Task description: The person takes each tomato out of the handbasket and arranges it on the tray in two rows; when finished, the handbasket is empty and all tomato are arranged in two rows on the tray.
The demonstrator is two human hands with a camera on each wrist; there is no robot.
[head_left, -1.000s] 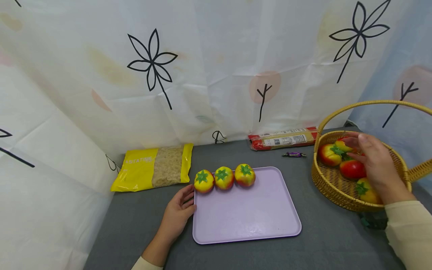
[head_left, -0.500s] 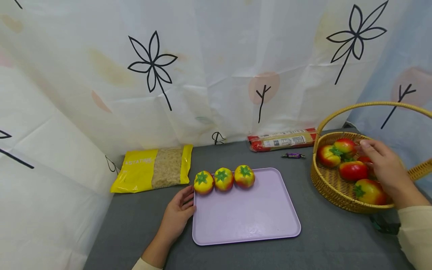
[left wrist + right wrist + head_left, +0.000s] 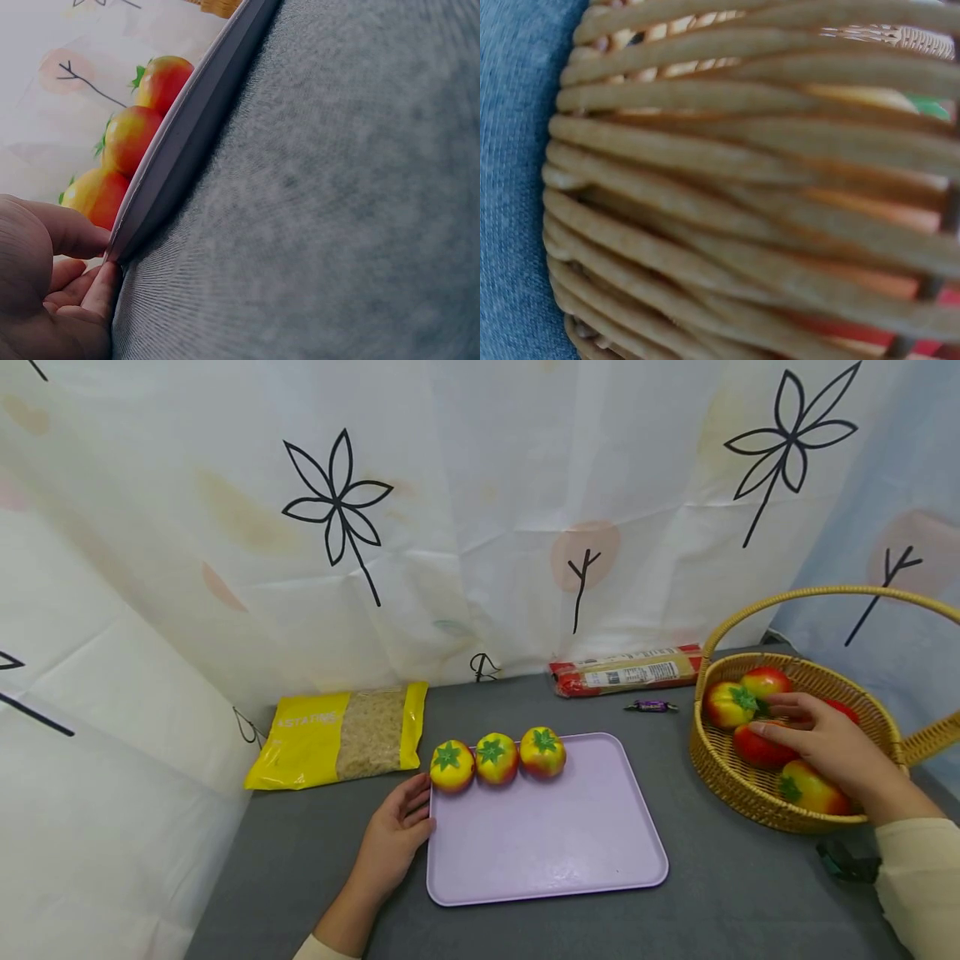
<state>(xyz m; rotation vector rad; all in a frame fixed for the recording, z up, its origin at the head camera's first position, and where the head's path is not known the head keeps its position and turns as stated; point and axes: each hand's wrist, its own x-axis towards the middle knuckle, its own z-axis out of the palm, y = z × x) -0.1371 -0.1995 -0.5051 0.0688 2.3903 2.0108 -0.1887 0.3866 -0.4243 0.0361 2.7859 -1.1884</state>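
At the left edge of a lilac tray (image 3: 555, 835), my left hand (image 3: 393, 827) pinches the rim; the left wrist view shows thumb and fingers on either side of it. Three yellow-red tomatoes (image 3: 497, 758) with green leafy tops line the tray's far left edge. Over at the right, my right hand (image 3: 832, 743) reaches into a wicker basket (image 3: 708, 768), thumb and fingers curled about a red tomato (image 3: 757, 748). Around it in the basket lie more tomatoes, one yellow-red (image 3: 813, 789) nearer me. The right wrist view shows mostly blurred basket weave (image 3: 705, 165).
A yellow bag (image 3: 307, 739) of dry food lies behind the tray at left. A red-ended noodle packet (image 3: 630, 671) and a small purple-wrapped sweet (image 3: 651, 706) lie behind it at right. The basket handle (image 3: 825, 593) arches over the basket. A dark object (image 3: 843, 862) sits by the right sleeve.
My right hand has shifted from the basket's right side leftward and down onto the red tomato, which has moved slightly left. The left hand and tray stay put.
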